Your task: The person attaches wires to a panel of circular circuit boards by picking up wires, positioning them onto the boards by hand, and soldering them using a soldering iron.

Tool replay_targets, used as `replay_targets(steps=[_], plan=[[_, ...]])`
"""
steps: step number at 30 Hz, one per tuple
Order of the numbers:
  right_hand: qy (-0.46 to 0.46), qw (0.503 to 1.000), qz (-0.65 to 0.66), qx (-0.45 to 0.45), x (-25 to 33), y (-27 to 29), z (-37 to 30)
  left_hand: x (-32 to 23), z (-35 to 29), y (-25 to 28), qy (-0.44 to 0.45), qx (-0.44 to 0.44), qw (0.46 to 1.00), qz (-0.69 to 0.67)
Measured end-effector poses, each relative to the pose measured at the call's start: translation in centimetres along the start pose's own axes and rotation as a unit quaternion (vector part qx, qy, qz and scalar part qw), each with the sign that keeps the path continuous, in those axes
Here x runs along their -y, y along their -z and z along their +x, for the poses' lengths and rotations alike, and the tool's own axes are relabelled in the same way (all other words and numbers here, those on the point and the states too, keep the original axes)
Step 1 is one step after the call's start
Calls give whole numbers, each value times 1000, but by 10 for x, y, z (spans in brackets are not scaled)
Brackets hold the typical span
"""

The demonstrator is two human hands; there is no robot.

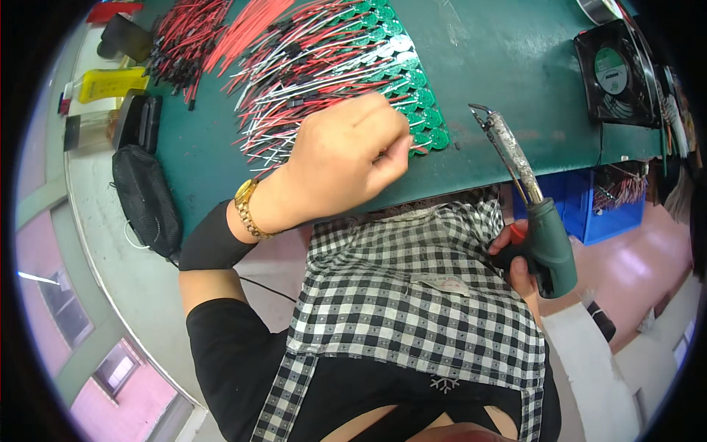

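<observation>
My left hand (346, 151), with a gold watch (247, 206) on its wrist, is closed above the table's near edge. Its fingertips are turned away, so anything pinched in them is hidden. Just beyond it lies a panel of round green circuit boards (421, 97), with many red, white and black wires (283, 96) spread leftward from it. Low on the right, my right hand (520, 271) is wrapped round the grip of a green soldering gun (554, 247). The gun's long metal barrel points up and away, its tip over the table, apart from the boards.
The green table (501, 59) carries a bundle of red and black wires (184, 44) at far left. A black fan (617, 74) stands at far right. Below it is a blue bin (607, 214) with wires. A black mesh pouch (147, 199) and yellow container (110, 85) are left.
</observation>
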State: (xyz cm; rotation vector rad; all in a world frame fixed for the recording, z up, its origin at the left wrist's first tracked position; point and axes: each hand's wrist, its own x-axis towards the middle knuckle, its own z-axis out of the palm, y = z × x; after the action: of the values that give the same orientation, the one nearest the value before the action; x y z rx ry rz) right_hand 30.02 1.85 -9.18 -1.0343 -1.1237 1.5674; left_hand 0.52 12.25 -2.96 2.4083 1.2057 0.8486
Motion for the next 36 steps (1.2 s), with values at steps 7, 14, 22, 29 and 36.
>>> replay_targets(steps=[7, 14, 22, 29, 36], plan=[[-55, 998, -9, 34, -4, 5, 2, 19, -12, -25, 34, -2, 998, 50], [-72, 995, -42, 49, 2, -16, 10, 21, -14, -24, 107, -31, 994, -22], [-114, 989, -79, 54, 9, -30, 17, 29, -23, -31, 97, -51, 994, 18], [-114, 990, -74, 45, 2, -34, 13, 32, -29, -32, 91, -57, 994, 28], [-43, 989, -130, 57, -10, -35, 11, 34, -34, -35, 83, -67, 994, 27]])
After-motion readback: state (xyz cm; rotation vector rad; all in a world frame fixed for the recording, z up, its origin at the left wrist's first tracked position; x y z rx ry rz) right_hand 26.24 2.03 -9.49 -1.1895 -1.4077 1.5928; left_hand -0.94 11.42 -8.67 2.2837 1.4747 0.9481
